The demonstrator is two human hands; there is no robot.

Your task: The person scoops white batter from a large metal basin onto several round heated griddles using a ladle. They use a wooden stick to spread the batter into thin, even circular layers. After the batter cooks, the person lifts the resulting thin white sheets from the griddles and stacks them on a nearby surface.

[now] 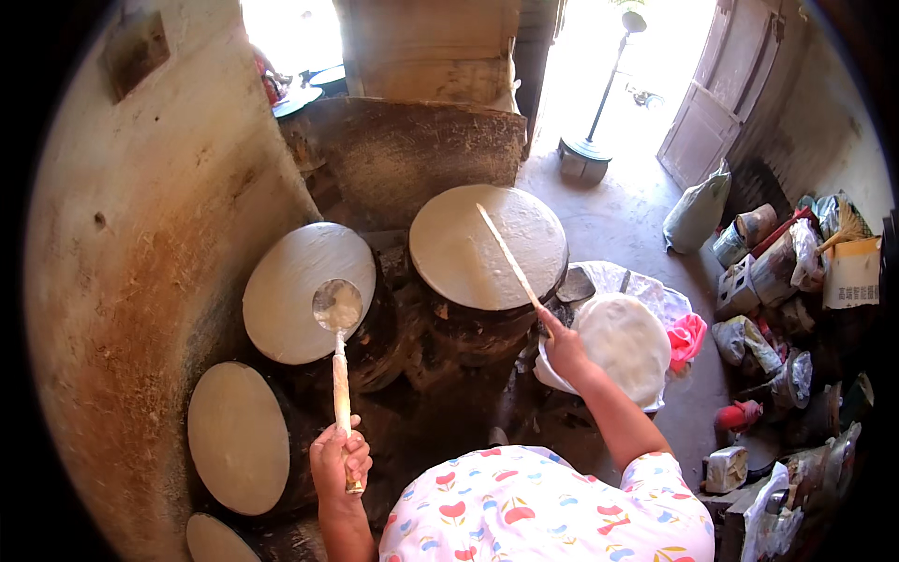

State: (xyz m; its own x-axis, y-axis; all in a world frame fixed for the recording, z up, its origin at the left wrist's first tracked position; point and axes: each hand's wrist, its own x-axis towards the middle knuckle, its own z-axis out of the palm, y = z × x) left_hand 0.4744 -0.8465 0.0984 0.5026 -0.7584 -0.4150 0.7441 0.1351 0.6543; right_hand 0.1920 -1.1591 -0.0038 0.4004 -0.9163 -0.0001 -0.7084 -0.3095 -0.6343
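My left hand (pixel 340 456) is closed around the pale handle of a ladle (pixel 338 305), whose round bowl has batter-like residue and hangs over the near right part of a round griddle (pixel 295 281) coated pale. In my right hand (pixel 565 351) is a long thin wooden stick (pixel 507 251). Its far end lies over another round griddle (pixel 463 246), covered by a pale, slightly bumpy layer. Below my right forearm, a stack of round flatbreads (pixel 624 344) rests on white cloth or plastic. Nearer on the left are a third pale round griddle (pixel 239 439) and part of another (pixel 218 541).
An earthen wall (pixel 140 267) rises at the left. A pink cloth (pixel 686 341) lies beside the flatbreads. A filled sack (pixel 699 211), a cardboard box (pixel 852 274) and bags crowd the right side. A pole on a round base (pixel 587 149) stands near the open door (pixel 723 91).
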